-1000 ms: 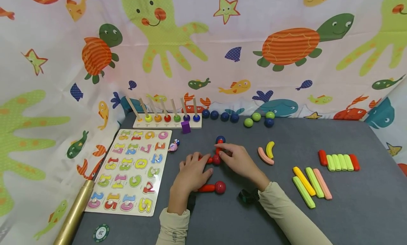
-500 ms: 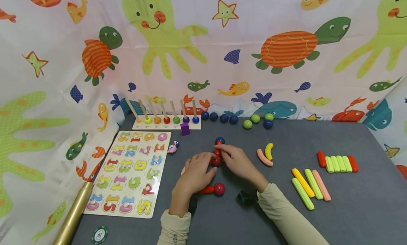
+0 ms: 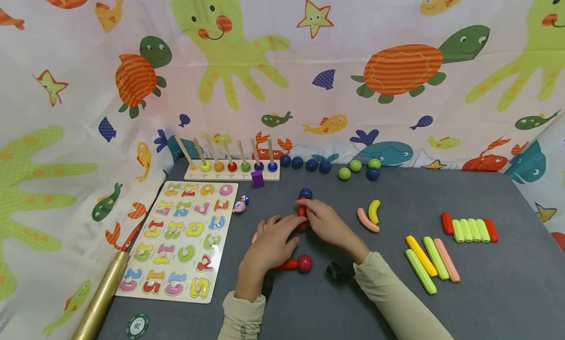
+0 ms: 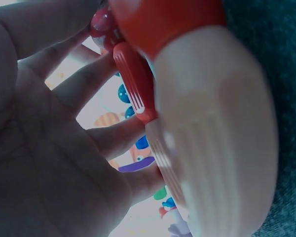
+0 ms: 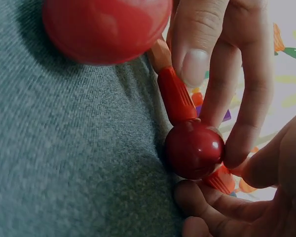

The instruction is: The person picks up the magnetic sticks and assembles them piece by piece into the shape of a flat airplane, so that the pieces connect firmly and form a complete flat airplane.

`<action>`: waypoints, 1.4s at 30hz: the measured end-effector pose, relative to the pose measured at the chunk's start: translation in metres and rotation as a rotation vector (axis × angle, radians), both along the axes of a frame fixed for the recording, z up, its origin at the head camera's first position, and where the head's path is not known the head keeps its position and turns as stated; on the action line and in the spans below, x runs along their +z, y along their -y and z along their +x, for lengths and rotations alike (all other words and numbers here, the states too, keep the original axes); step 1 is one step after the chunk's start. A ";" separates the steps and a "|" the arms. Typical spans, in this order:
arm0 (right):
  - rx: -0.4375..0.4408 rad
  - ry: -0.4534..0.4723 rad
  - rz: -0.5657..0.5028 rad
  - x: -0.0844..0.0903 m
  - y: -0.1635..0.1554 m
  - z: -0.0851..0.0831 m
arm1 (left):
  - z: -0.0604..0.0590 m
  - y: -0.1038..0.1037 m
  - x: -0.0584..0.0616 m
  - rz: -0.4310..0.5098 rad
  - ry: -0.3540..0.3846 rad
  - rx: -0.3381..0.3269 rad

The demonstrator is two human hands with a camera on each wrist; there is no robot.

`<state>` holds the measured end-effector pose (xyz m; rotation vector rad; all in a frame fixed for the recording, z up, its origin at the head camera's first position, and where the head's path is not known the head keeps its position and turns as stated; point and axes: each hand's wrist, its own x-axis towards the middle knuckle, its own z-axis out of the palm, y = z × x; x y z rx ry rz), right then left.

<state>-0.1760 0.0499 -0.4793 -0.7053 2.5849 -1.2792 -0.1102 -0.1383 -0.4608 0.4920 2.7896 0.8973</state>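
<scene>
My left hand (image 3: pixel 271 244) reaches palm down over a line of magnetic building pieces, its extended fingertips on a red ball (image 5: pixel 195 148) and the red rod (image 4: pixel 135 84) behind it. That rod meets a pink rod (image 4: pixel 165 163) end to end. My right hand (image 3: pixel 328 222) pinches another red rod (image 5: pixel 220 179) between thumb and fingers, where it meets the same ball. At that rod's far end sits a dark blue ball (image 3: pixel 305 193). Nearer me, a second red ball (image 3: pixel 304 263) joins a red rod (image 3: pixel 286 265), partly under the left hand.
A number puzzle board (image 3: pixel 176 242) lies left, with a peg stand (image 3: pixel 231 175) behind. Blue balls (image 3: pixel 311 165) and green balls (image 3: pixel 344 173) line the back. Curved rods (image 3: pixel 368 221), straight rods (image 3: pixel 421 271) and a red and green row (image 3: pixel 471 228) lie right. A poker chip (image 3: pixel 138 326) is front left.
The left hand has shifted right, its fingertips coming over the red ball beside the right hand. The right hand keeps its place at the red rod.
</scene>
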 end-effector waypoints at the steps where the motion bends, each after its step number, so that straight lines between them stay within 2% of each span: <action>1: 0.002 -0.004 0.002 0.000 0.000 0.000 | 0.000 0.000 0.000 0.002 -0.002 -0.002; 13: 0.043 0.018 -0.024 -0.004 -0.007 -0.003 | -0.001 -0.001 0.002 0.018 0.015 -0.007; 19: 0.077 0.110 -0.099 -0.008 -0.015 -0.010 | -0.002 -0.002 0.003 0.014 0.048 -0.012; 28: 0.034 0.188 -0.193 -0.012 -0.018 -0.012 | -0.002 -0.002 -0.001 0.028 0.064 -0.009; 31: 0.008 0.215 -0.225 -0.013 -0.019 -0.012 | -0.001 0.000 -0.001 0.046 0.056 -0.003; 32: -0.002 0.217 -0.234 -0.012 -0.020 -0.012 | -0.002 0.001 -0.006 0.055 0.033 -0.010; 37: -0.060 0.177 -0.260 -0.004 -0.031 -0.011 | -0.003 0.005 -0.007 0.097 0.008 0.005; 42: -0.123 0.075 -0.242 0.011 -0.052 -0.016 | -0.006 0.011 0.003 0.146 0.031 0.089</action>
